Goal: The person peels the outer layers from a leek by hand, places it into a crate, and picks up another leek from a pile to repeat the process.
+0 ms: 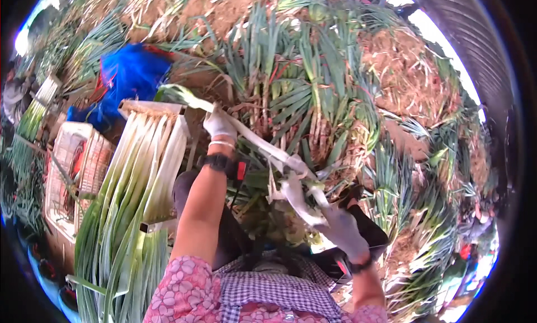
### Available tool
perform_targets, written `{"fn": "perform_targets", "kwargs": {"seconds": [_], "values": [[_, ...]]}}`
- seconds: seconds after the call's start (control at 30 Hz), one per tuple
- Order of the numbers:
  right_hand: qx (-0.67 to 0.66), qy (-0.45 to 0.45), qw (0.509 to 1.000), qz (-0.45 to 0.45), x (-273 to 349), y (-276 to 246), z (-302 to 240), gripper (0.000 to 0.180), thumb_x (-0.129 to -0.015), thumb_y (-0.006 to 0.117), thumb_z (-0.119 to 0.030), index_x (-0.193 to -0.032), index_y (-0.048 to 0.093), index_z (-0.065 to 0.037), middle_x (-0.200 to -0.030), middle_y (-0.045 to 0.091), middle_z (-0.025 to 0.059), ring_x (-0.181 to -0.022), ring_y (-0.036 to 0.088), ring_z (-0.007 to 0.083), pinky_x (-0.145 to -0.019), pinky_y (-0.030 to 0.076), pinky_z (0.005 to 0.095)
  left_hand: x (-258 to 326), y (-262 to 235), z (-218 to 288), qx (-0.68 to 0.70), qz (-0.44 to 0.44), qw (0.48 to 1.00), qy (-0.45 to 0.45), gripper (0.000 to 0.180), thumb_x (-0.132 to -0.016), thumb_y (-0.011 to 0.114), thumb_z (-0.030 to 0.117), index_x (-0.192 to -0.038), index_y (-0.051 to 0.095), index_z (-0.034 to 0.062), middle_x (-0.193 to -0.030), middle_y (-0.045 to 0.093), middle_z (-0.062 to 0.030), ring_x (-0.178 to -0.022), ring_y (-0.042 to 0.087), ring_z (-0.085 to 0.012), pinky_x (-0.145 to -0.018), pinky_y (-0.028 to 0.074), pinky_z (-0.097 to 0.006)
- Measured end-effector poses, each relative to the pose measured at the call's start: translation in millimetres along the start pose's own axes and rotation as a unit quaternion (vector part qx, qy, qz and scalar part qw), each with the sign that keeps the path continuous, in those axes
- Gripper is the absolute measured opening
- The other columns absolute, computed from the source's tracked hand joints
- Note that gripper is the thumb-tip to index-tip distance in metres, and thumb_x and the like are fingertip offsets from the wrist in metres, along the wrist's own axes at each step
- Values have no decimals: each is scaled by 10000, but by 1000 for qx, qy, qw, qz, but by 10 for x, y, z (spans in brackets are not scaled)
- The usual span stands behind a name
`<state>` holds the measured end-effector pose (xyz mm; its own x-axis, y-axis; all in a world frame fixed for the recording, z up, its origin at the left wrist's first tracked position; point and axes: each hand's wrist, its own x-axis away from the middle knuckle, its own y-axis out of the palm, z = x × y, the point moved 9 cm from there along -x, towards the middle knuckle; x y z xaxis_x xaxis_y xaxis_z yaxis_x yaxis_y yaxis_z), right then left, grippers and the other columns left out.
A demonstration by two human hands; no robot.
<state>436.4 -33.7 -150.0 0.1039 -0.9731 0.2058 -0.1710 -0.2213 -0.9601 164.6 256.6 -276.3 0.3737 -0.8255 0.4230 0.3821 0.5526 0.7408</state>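
Note:
A long pale stalk of leek or large green onion (260,143) slants across in front of me. My left hand (220,125), in a white glove, is closed around it near its upper left end, where a green tip sticks out. My right hand (342,229), also gloved, is closed at the stalk's lower right end, where loose pale strips hang. Its fingertips blend with those strips, so the exact grip is hard to make out. To my left, trimmed stalks (140,155) lie side by side in a metal rack (182,124), white ends away from me, green leaves toward me.
A plastic basket (92,160) stands left of the rack, with blue netting (131,71) beyond it. Bundles of unpeeled stalks (313,88) are heaped ahead and to the right, near a soil-covered pile (408,71). Other people are partly visible at the far left and right edges.

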Motion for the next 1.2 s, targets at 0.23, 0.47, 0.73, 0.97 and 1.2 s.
{"fn": "perform_targets", "kwargs": {"seconds": [0.23, 0.47, 0.73, 0.97, 1.2], "values": [[-689, -90, 719, -5, -1321, 438, -811, 321, -936, 567, -186, -1203, 548, -8, -1045, 637, 56, -922, 594, 136, -838, 486, 277, -52, -255, -356, -95, -122, 983, -95, 209, -944, 492, 254, -979, 582, 68, -826, 600, -52, -707, 584, -211, -634, 485, -340], [-808, 20, 588, 20, -832, 768, -538, 228, -911, 627, -219, -1054, 626, -41, -780, 624, 4, -664, 559, 67, -583, 434, 240, -158, -84, -184, -119, -161, 976, -90, 267, -978, 430, 270, -793, 518, 99, -704, 480, -17, -625, 476, -148, -615, 455, -242], [-575, 24, 808, 124, -495, 87, 1, 424, -871, 673, -218, -1218, 508, -38, -867, 623, 11, -786, 563, 105, -710, 465, 234, -319, -4, 21, -550, -213, 753, 290, 265, -970, 451, 255, -958, 568, 18, -771, 540, -40, -700, 534, -157, -671, 472, -274], [-786, -11, 619, 9, -961, 408, -551, 480, -923, 584, -334, -1275, 493, -20, -724, 501, -29, -620, 489, 45, -532, 401, 197, -400, -182, -415, -300, -227, 925, -58, 302, -987, 413, 318, -791, 517, 113, -701, 499, -15, -642, 490, -146, -619, 436, -266], [-753, 7, 658, 24, -713, 615, -709, 441, -930, 585, -249, -1318, 492, -60, -705, 528, -48, -594, 501, 39, -484, 409, 193, -710, -376, -314, -508, -243, 824, 55, 307, -972, 409, 244, -1087, 574, 12, -939, 584, -68, -820, 553, -197, -746, 509, -337]]}}
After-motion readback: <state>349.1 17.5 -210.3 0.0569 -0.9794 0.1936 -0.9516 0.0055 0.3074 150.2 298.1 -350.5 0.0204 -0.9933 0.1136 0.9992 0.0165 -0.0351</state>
